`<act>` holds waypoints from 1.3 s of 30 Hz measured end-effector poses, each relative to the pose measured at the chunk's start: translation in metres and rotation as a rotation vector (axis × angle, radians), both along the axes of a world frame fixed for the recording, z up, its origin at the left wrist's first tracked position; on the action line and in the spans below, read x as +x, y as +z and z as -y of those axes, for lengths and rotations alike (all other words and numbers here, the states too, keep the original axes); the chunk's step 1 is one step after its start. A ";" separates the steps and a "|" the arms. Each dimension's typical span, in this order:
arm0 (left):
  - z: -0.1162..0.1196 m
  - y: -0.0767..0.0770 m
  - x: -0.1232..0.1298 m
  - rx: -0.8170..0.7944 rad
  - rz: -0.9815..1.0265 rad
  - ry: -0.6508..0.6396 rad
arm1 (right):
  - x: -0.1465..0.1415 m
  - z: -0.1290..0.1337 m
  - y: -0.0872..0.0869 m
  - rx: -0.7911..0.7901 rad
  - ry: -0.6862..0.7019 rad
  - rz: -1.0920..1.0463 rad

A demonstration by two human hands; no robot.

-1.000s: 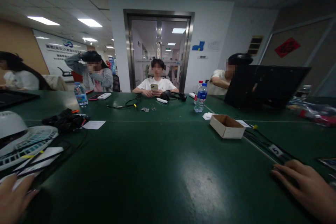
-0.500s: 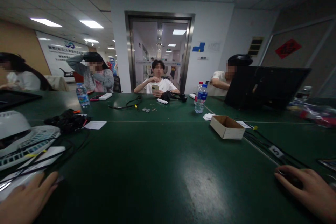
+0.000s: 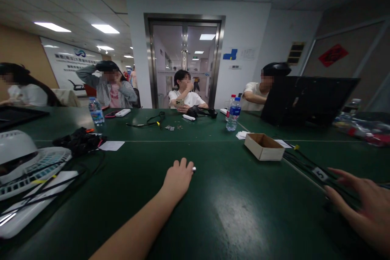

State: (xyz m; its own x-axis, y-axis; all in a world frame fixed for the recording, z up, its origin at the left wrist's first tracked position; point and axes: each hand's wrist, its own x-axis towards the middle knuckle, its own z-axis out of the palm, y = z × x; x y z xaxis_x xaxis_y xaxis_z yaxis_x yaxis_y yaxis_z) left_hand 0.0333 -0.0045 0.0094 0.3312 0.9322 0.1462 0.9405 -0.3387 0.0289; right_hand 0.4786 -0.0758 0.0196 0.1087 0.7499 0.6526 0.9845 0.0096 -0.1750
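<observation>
My left hand (image 3: 179,178) reaches over the middle of the green table (image 3: 213,211), its fingers curled down. At its thumb side a small shiny silvery piece (image 3: 194,169) shows; its kind is too small to make out, and the fingers hide the rest. On the right, my right hand (image 3: 362,203) is open, thumb and fingers spread apart, with nothing visible between them. It is close to black cables with a white tag marked 5 (image 3: 320,174). An open cardboard box (image 3: 269,153) stands between the two hands, farther back.
To the left are a white helmet-like shell (image 3: 18,148), a white flat device (image 3: 39,207) and tangled black cables. Bottles (image 3: 233,117), small bits (image 3: 170,128) and a monitor (image 3: 313,101) stand or lie farther back. Several people sit around the table.
My left hand has moved from the white device at the left to the table's middle, a silvery piece now at its fingers. My right hand has spread open, lifted from a dark rounded object.
</observation>
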 end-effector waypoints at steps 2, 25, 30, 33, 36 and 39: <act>-0.003 -0.002 0.015 0.038 0.043 -0.042 | -0.043 0.001 0.017 -0.019 0.097 -0.038; -0.017 -0.023 0.010 -0.234 1.152 -0.081 | -0.297 -0.082 -0.030 -0.313 0.730 -0.618; -0.020 -0.027 0.008 -0.241 1.241 -0.030 | -0.304 -0.083 -0.027 -0.286 0.759 -0.504; -0.020 -0.024 0.005 -0.237 1.271 -0.004 | -0.302 -0.083 -0.024 -0.301 0.799 -0.523; -0.020 -0.018 -0.002 -0.208 1.290 -0.044 | -0.296 -0.085 -0.024 -0.346 0.816 -0.605; -0.023 -0.015 -0.011 -0.185 1.317 -0.036 | -0.291 -0.092 -0.027 -0.381 0.802 -0.726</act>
State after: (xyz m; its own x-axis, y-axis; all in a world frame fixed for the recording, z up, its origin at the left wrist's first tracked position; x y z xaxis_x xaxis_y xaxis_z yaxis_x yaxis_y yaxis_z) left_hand 0.0228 0.0190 -0.0056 0.0665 0.9667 0.2473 0.1659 -0.2551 0.9526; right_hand 0.1880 0.0157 -0.0076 -0.2318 0.9087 0.3471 0.3840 0.4134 -0.8256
